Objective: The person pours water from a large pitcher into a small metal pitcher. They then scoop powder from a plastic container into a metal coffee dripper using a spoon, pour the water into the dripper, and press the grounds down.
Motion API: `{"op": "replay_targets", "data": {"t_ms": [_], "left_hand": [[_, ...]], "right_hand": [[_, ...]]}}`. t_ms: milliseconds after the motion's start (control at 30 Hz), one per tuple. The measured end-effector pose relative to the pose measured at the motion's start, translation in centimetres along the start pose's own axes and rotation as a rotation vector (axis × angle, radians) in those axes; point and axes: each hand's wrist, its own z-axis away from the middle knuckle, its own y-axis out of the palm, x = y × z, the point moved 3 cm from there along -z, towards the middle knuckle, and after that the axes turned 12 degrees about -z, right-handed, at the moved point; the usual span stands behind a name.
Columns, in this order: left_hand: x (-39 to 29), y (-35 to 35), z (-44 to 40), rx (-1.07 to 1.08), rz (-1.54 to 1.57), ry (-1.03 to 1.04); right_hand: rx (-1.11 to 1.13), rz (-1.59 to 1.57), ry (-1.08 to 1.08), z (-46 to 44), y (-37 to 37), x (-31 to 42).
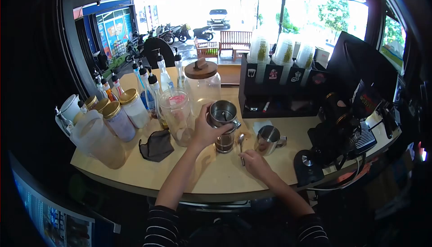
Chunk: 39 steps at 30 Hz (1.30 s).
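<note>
My left hand (210,128) is wrapped around a metal cup (223,108), whose open top faces up and whose small handle points right. Directly below the cup is a clear glass container with metal bands (224,146); whether the cup rests on it is hard to tell. My right hand (257,164) pinches the lower end of a metal spoon (241,142), its bowl pointing away from me near the counter. A steel milk pitcher (268,139) stands to the right of the spoon.
On the left of the counter (216,175) are a translucent jug (96,141), gold-lidded jars (119,119), pump bottles and a dark cloth (156,146). Large clear jars (177,116) stand behind my left hand. A black rack (279,96) holds stacked plastic cups; black coffee equipment (335,130) is at right.
</note>
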Motion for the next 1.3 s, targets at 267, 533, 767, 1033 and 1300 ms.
{"op": "replay_targets", "data": {"t_ms": [267,533,767,1033,1300], "left_hand": [[0.6,1.0,0.8,-0.058,0.064,0.029],[1.7,1.8,1.8,-0.108,0.140,0.004],[1.8,1.4,2.1,-0.095,0.136,0.008],[2.0,1.8,2.2,-0.059,0.160,-0.006],[2.4,2.0,2.3,-0.074,0.148,0.011]], "right_hand": [[-0.024,-0.078,-0.002,-0.3,-0.5,0.1],[-0.301,-0.043,-0.123,0.3,-2.3,1.2],[-0.940,0.116,0.064,2.1,-7.8,-2.1],[-0.738,-0.623,0.471,3.9,-6.2,-7.7],[-0.825,-0.920,0.473,3.0,-6.7,-5.6]]}}
